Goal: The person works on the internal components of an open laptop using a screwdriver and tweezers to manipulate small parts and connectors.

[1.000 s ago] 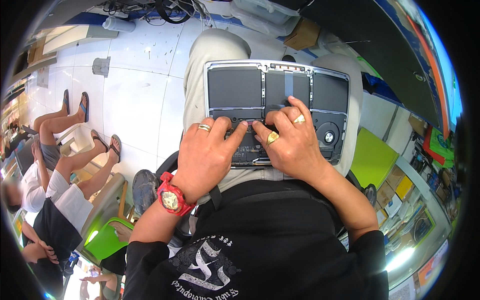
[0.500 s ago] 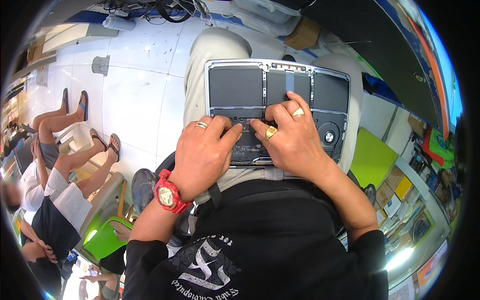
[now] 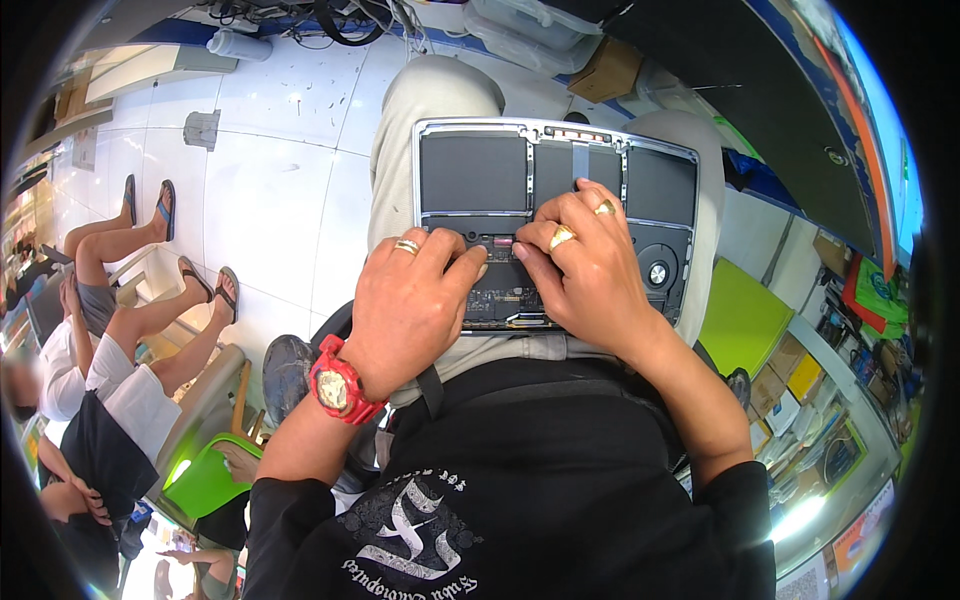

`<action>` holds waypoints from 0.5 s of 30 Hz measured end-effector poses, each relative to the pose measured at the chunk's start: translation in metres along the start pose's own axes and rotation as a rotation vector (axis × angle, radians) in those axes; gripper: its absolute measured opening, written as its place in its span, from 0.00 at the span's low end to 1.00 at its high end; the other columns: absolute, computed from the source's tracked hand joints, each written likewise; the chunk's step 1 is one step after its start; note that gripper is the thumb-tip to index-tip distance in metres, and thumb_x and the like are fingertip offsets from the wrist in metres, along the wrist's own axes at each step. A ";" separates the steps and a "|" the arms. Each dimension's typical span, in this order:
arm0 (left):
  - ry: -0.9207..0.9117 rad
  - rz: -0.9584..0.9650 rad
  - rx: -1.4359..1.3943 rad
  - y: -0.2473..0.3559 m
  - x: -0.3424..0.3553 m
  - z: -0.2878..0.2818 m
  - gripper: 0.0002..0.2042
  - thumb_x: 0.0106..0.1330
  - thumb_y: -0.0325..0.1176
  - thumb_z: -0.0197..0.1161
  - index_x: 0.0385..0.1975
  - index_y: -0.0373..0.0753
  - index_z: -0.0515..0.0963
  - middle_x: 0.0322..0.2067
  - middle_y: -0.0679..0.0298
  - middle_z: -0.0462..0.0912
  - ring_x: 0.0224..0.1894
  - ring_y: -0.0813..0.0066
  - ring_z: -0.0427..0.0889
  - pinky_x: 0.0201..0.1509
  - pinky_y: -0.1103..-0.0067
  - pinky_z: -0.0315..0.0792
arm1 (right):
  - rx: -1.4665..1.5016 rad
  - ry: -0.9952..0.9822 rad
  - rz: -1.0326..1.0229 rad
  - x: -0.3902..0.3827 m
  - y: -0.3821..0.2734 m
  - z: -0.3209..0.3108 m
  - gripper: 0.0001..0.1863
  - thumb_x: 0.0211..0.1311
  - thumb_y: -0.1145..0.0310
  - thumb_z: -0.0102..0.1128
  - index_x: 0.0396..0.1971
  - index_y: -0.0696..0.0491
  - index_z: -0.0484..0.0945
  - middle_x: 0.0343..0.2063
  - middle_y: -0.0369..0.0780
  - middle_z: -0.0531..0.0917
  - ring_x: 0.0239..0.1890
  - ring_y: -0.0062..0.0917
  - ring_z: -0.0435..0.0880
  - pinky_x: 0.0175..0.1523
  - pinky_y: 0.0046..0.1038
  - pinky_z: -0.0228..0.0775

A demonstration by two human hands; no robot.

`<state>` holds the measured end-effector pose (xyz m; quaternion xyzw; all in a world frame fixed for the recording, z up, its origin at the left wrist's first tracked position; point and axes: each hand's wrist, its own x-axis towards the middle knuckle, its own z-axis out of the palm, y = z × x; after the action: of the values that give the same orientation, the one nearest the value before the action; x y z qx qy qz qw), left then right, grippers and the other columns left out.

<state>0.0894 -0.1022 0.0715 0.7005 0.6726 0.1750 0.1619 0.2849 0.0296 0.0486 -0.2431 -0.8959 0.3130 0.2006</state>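
Observation:
An opened laptop base [image 3: 473, 172] lies across my lap, its dark battery cells on the far side and its circuit board [image 3: 498, 298] on the near side. My left hand [image 3: 415, 290] rests over the left part of the board, fingers curled, thumb close against the index finger. What lies under its fingertips is hidden. My right hand [image 3: 592, 262] is above the middle, with thumb and index drawn together beside a small reddish-pink part [image 3: 503, 241]. Whether they grip anything there is too small to tell. Its other fingers reach toward a pale blue-grey strip [image 3: 580, 160] on the middle cell.
A round fan [image 3: 657, 273] sits at the laptop's right. Clear plastic bins [image 3: 530, 35] and a cardboard box [image 3: 606, 68] stand beyond my knees. A glass case [image 3: 830, 440] is at right. Other people sit at left near a green chair [image 3: 207, 480].
My right thumb and index have pulled back slightly to the right, uncovering the small reddish-pink part. The left hand has barely moved.

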 end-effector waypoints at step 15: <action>-0.023 0.027 0.052 0.002 -0.001 0.003 0.18 0.61 0.23 0.72 0.51 0.45 0.92 0.39 0.67 0.82 0.40 0.66 0.82 0.46 0.66 0.75 | -0.139 -0.261 -0.334 0.040 0.014 -0.013 0.06 0.52 0.71 0.69 0.28 0.57 0.91 0.33 0.43 0.86 0.43 0.37 0.89 0.69 0.46 0.76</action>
<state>0.0924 -0.1033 0.0692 0.7155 0.6655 0.1515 0.1488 0.2641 0.0674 0.0568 -0.0618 -0.9615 0.2417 0.1151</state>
